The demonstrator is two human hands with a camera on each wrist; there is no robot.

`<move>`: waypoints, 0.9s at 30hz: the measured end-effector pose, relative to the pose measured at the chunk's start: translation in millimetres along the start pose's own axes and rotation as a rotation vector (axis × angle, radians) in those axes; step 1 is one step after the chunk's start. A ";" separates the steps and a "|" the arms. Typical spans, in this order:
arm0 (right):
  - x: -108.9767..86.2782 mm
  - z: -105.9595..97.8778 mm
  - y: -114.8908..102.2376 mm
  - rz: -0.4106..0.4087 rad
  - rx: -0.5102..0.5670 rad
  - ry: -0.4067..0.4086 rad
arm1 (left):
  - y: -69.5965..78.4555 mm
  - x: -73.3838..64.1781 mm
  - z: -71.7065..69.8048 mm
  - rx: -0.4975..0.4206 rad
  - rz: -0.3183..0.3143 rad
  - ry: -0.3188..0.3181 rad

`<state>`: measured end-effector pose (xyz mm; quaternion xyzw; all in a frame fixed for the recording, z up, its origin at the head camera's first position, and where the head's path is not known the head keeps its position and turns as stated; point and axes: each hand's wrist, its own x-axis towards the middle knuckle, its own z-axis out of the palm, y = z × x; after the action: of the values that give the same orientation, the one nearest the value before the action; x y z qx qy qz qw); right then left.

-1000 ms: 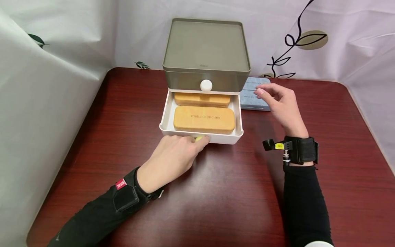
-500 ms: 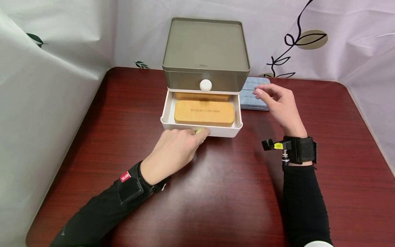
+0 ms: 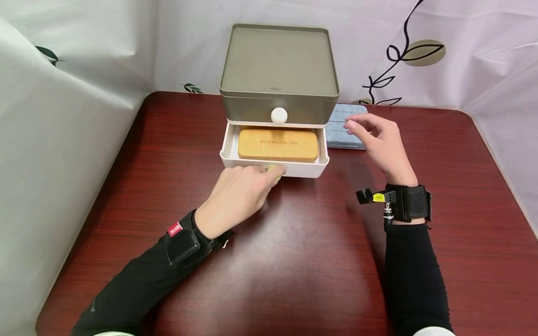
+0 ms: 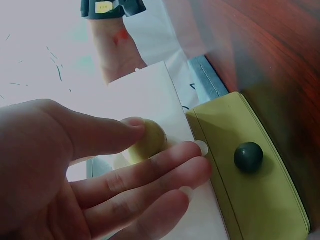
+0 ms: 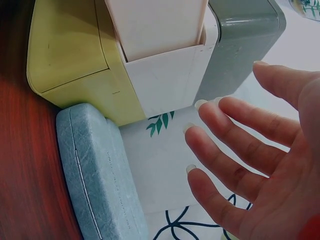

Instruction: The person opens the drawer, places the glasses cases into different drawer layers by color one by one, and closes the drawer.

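Left hand [image 3: 239,193] pinched the yellow knob [image 4: 149,143] of the white drawer [image 3: 303,169], which stood partly out toward the near edge of the bench [image 3: 319,261], an orange case [image 3: 278,145] inside; right hand [image 3: 385,145], fingers relaxed, hovered beside blue cases [image 3: 337,132] by the far edge, seemingly clear of them.

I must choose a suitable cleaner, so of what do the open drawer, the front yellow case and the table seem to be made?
Drawer: probably plastic; smooth, white, thin rounded rim. Yellow case: perhaps imitation leather, not certain; satin, faintly mottled. Table: likely wood or laminate; glossy, with streaked grain.
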<state>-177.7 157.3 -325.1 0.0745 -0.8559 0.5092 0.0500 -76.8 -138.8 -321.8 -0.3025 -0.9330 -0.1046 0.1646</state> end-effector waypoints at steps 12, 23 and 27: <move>-0.3 1.0 -0.8 0.011 -0.005 -0.011 | -7.5 11.8 3.7 -0.017 -0.044 -0.019; -0.2 2.3 -0.6 0.003 -0.036 -0.021 | -14.2 21.1 6.0 -0.035 -0.077 -0.047; -1.2 3.0 -0.7 -0.002 -0.034 -0.022 | -18.0 24.1 8.0 -0.041 -0.085 -0.047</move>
<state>-176.4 154.4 -326.2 0.0802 -0.8649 0.4936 0.0424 -108.0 -138.0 -322.0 -0.2680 -0.9463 -0.1237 0.1319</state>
